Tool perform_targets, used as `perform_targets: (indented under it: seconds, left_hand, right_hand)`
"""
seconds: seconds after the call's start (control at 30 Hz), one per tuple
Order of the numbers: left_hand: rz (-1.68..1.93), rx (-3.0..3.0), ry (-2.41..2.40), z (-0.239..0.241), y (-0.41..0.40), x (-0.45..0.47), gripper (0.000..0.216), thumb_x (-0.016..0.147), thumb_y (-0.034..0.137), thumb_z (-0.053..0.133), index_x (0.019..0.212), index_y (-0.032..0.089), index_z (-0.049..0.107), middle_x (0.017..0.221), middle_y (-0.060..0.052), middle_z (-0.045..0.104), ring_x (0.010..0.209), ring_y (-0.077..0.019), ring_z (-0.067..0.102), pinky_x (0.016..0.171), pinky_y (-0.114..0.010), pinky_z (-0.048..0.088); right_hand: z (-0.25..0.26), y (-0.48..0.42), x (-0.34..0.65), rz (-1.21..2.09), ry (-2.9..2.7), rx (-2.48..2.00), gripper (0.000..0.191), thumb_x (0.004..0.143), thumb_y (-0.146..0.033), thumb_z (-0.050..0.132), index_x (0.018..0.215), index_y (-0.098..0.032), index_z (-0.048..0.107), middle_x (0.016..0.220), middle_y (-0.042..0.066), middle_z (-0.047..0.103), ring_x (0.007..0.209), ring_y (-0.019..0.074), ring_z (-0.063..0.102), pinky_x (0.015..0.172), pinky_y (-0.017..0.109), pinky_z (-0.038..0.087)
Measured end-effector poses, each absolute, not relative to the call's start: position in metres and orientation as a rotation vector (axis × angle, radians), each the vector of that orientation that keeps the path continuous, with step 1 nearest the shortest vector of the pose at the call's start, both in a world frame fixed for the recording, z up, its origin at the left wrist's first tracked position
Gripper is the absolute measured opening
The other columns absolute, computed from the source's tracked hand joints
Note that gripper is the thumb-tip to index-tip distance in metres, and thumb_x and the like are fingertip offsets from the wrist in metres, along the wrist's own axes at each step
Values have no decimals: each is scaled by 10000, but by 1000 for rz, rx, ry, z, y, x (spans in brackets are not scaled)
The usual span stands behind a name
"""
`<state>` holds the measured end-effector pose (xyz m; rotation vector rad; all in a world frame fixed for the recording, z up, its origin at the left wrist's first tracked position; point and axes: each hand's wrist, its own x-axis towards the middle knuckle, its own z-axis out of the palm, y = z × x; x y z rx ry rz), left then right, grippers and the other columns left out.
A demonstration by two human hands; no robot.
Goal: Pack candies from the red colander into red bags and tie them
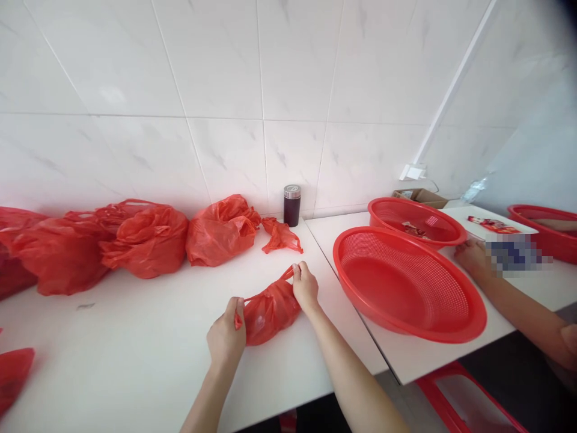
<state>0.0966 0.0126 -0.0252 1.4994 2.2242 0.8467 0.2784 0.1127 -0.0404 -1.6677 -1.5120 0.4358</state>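
Note:
Between my two hands a small red plastic bag (270,313) rests on the white table, stretched out by its handles. The fingers of my left hand (228,334) are closed around one handle at the bag's left end. My right hand (306,285) pinches the other handle at the upper right. Something fills the bag, but the red film hides what it is. Just behind it lies a crumpled red plastic bag (282,236), which neither hand touches.
Several full red bags (146,240) line the tiled wall at left. A dark tumbler (292,207) stands behind. At right sits a red perforated basket (406,288), with a second basket (417,222) beyond it holding small pieces. Another person's hand (471,255) lies beside them.

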Motion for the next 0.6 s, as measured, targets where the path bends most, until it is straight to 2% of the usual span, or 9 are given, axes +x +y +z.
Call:
perform_targets:
  seconds: [0.17,0.3,0.4,0.5,0.6]
  left_hand:
    - [742,1542,2276,-24,4,91,302,954,423,216,749,268,375,491,45,438,475,-166,368,526,-257,240]
    - [728,1507,2265,-24,-5,92,317,952,400,221,743,263,415,598,29,528,543,-165,437,553,-250,279]
    - [866,1395,2267,-24,-10,94,363,954,436,209,751,261,453,713,14,583,640,-172,498,593,-254,324]
    - [1108,1331,2252,-22,-11,95,354,947,459,241,767,258,470,804,-2,608,737,-182,538,645,-264,370]
    - [1190,1308,2207,-22,-8,95,338,942,457,265,780,258,485,886,-10,637,800,-188,570,678,-269,402]
  right_hand:
    - [-43,121,279,499,-1471,-1657,334,973,-454,223,800,-254,427,574,-52,513,542,168,521,517,239,284]
    - [-47,121,283,523,-1418,-1674,354,975,-450,183,779,-253,402,567,-57,528,515,164,538,490,239,301]
    - [-46,118,279,501,-1396,-1711,356,979,-438,170,772,-250,391,588,-42,563,543,171,566,483,242,305]
    - [-45,108,264,465,-1421,-1745,344,992,-429,151,846,-248,404,641,-26,620,575,176,602,485,246,299]
    - [-47,96,247,409,-1529,-1744,274,990,-430,239,933,-233,422,706,-5,664,626,180,634,507,246,300]
